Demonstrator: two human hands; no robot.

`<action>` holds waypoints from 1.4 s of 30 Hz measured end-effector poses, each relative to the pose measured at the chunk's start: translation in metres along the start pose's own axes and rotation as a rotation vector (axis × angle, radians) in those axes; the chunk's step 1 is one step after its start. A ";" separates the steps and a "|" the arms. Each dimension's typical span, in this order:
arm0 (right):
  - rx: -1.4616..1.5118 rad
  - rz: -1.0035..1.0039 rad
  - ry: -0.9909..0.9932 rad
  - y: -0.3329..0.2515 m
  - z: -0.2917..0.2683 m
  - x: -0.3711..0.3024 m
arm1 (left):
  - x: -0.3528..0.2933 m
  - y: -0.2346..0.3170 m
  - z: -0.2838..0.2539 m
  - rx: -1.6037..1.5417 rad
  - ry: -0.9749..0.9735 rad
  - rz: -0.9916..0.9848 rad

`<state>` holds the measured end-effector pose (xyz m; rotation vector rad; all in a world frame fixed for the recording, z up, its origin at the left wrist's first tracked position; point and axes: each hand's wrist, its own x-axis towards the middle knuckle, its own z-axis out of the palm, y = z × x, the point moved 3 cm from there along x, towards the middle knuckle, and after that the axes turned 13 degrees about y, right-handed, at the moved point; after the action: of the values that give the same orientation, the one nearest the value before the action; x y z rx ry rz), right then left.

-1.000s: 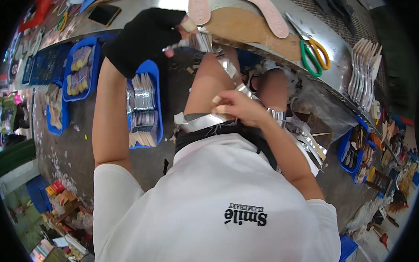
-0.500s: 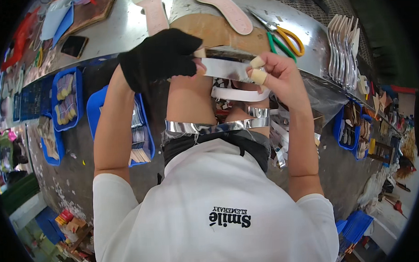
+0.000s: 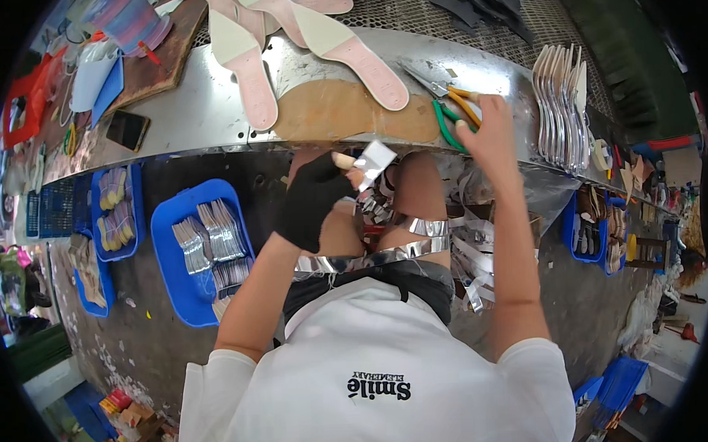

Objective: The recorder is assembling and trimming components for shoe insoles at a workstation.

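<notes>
In my left hand (image 3: pixel 314 199), which wears a black glove with bare fingertips, a short shiny silver strip (image 3: pixel 375 164) is pinched above my lap. My right hand (image 3: pixel 490 138) reaches over the bench edge, its taped fingers closed about the handles of scissors (image 3: pixel 448 93). One handle is orange and the other green; the blades point away to the far left. A long silver band (image 3: pixel 355 261) lies across my thighs, and more silver and white strips (image 3: pixel 474 256) hang in a loose heap beside my right leg.
Pink and cream insoles (image 3: pixel 254 84) lie on the metal bench (image 3: pixel 171 110) near a brown patch (image 3: pixel 327 109). Silver strip-like pieces (image 3: pixel 557 109) stand bundled at the right. A blue basket (image 3: pixel 172 266) with silver stacks sits at the left, and a phone (image 3: pixel 128 131) lies on the bench.
My right hand has let go of the strip and moved up to the scissors. My left hand has come nearer, now alone with a short strip. The view has shifted, showing more bench.
</notes>
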<state>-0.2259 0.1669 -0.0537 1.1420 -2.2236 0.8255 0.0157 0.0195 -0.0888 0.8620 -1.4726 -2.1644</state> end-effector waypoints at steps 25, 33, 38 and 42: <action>0.701 0.723 -0.747 -0.041 -0.007 -0.151 | 0.003 -0.056 -0.009 -0.020 0.048 -0.132; 0.693 0.699 -0.510 -0.013 -0.032 -0.107 | 0.000 -0.044 -0.002 -0.051 -0.051 -0.142; -0.105 0.415 -0.313 0.054 -0.024 -0.018 | -0.009 0.028 0.026 -0.020 -0.342 -0.095; 0.408 0.037 0.144 -0.010 -0.024 0.019 | 0.006 0.089 0.038 -0.019 -0.096 0.190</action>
<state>-0.2238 0.1691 -0.0216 1.1768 -2.0160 1.3781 -0.0165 0.0083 0.0018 0.5935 -1.5112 -2.0998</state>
